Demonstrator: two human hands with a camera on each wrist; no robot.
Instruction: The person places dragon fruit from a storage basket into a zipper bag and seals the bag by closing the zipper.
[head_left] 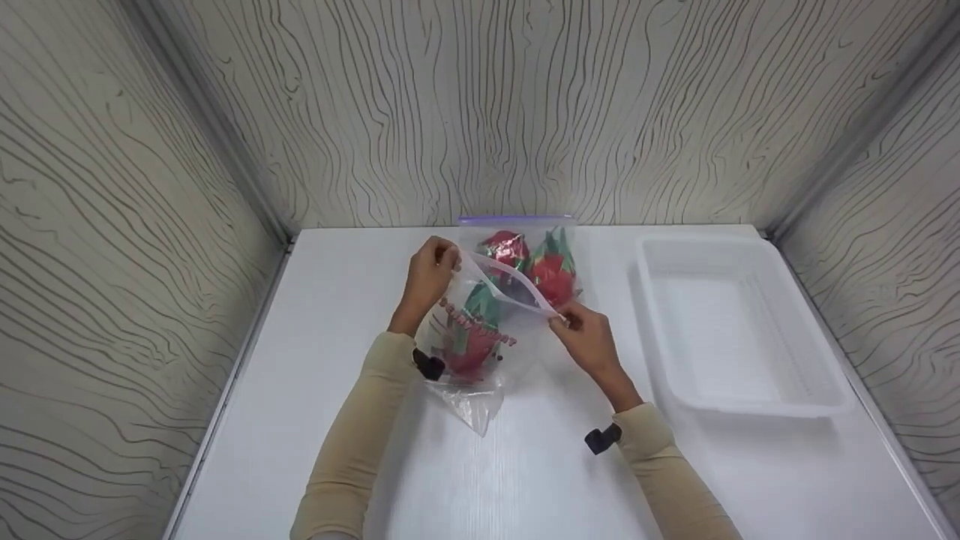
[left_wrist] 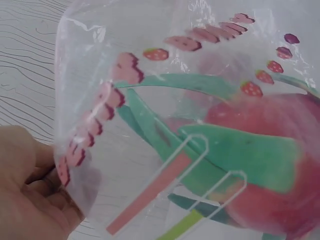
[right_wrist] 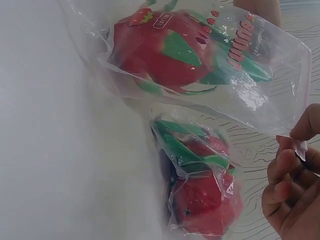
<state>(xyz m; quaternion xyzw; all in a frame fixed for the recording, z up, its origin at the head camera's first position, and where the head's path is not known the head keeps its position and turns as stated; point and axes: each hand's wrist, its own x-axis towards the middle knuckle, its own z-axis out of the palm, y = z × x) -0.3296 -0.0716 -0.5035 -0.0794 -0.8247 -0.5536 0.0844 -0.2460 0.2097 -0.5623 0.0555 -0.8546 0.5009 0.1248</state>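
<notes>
A clear zip bag (head_left: 474, 412) with pink lettering and small strawberry prints is held up by its mouth. My left hand (head_left: 430, 277) pinches the left corner of the mouth, and my right hand (head_left: 589, 337) pinches the right corner. Between them the white rim gapes. One dragon fruit (head_left: 469, 349), red with green scales, lies low in this bag; the right wrist view shows it through the plastic (right_wrist: 165, 55). Just behind, a second clear bag with a purple zip strip (head_left: 517, 220) contains more dragon fruit (head_left: 555, 281).
A white plastic basket (head_left: 772, 411) stands on the right side of the white table (head_left: 315, 420). Wood-grain patterned panels (head_left: 360, 112) rise behind the table and on both sides. The second bag lies close to the back panel.
</notes>
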